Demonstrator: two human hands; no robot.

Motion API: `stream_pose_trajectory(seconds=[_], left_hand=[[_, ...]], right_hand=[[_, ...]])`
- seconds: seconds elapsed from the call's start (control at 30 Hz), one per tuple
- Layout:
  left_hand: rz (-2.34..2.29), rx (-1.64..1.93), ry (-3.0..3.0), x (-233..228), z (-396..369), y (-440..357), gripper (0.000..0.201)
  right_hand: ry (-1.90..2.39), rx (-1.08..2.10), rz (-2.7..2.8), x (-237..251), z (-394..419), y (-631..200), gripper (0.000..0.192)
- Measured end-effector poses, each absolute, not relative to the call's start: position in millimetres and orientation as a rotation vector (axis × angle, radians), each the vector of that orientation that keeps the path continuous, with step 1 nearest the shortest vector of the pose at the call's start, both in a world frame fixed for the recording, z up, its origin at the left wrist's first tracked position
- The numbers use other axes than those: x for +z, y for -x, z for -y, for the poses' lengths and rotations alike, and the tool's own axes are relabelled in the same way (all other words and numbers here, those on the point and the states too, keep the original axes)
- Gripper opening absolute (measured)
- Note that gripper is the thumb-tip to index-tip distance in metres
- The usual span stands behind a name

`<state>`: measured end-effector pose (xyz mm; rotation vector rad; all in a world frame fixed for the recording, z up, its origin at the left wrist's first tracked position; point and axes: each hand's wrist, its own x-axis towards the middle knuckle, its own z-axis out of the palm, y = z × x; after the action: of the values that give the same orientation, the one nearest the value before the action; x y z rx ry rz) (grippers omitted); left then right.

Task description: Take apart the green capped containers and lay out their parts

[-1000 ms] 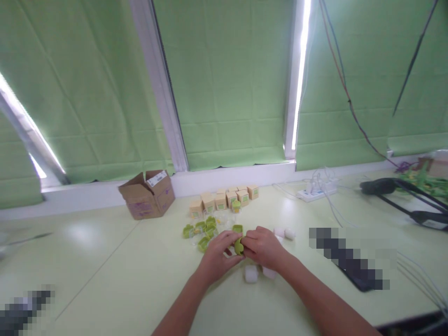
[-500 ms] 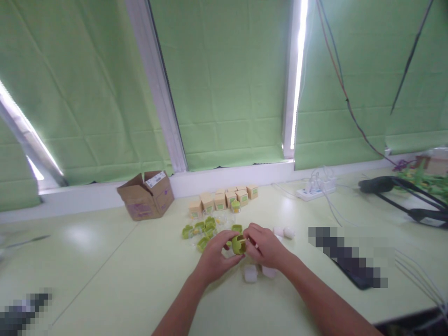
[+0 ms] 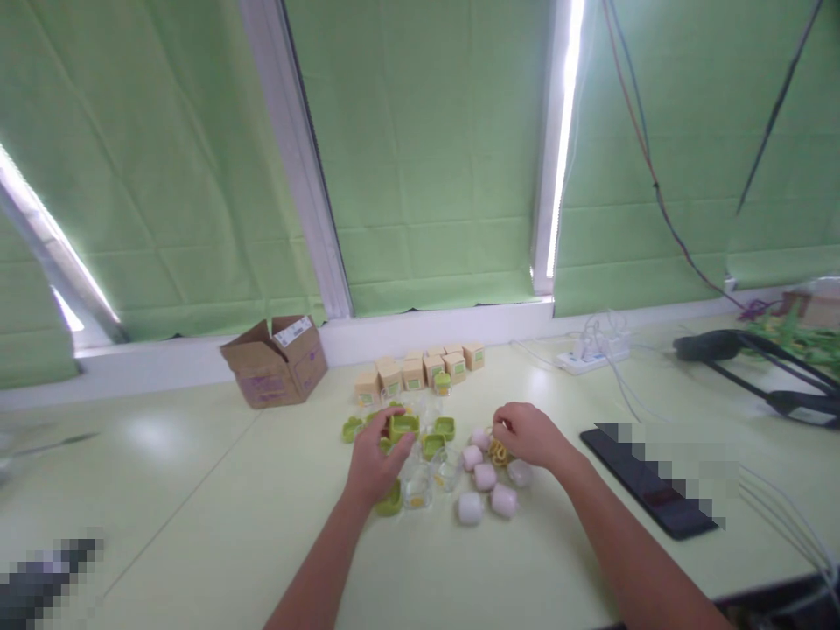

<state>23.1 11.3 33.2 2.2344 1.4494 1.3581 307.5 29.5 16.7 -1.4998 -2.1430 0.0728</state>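
Between the thumb and fingers of my left hand (image 3: 375, 457) is a green plastic lid (image 3: 405, 426), its hollow side showing. More green lids lie around it, including a square one (image 3: 434, 446), beside clear plastic cups (image 3: 416, 486). My right hand (image 3: 530, 435) is closed, fingertips pinched together just above a bunch of yellow-gold loops (image 3: 499, 452). Whatever is in that pinch is too small to make out. Several small pale pink and white rounded pieces (image 3: 485, 477) lie below and left of the right hand.
Small tan boxes (image 3: 413, 374) stand in rows at the back, with a green-topped clear cup (image 3: 443, 383) before them. An open cardboard box (image 3: 279, 367) is at back left. To the right are a black phone-like slab (image 3: 647, 481), a power strip (image 3: 594, 357) and a black strap-like object (image 3: 715, 346).
My hands have moved apart. The left moved left with a green lid; the right left the green piece and moved right to the yellow-gold loops. The cups and pink pieces are now uncovered.
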Motion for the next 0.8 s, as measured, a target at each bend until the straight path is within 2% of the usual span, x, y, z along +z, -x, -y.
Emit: stream_pose_trajectory(seconds=[0.3,0.5,0.6,0.8], left_hand=[[-1.602,1.325,-2.177,42,-22,-1,0.039],[-1.719,0.985,-2.370,52,-27,45,0.018],[-1.773,0.842,-2.346,50,-30,59,0.020],[-1.778,0.808,-2.366,31,-40,63,0.019]], right_hand=[[1.646,0.108,2.281,14,-28,-311,0.018],[1.646,0.105,2.291,12,-28,-312,0.018],[1.654,0.090,2.301,10,-29,-312,0.019],[1.711,0.145,2.307,10,-30,-312,0.019]])
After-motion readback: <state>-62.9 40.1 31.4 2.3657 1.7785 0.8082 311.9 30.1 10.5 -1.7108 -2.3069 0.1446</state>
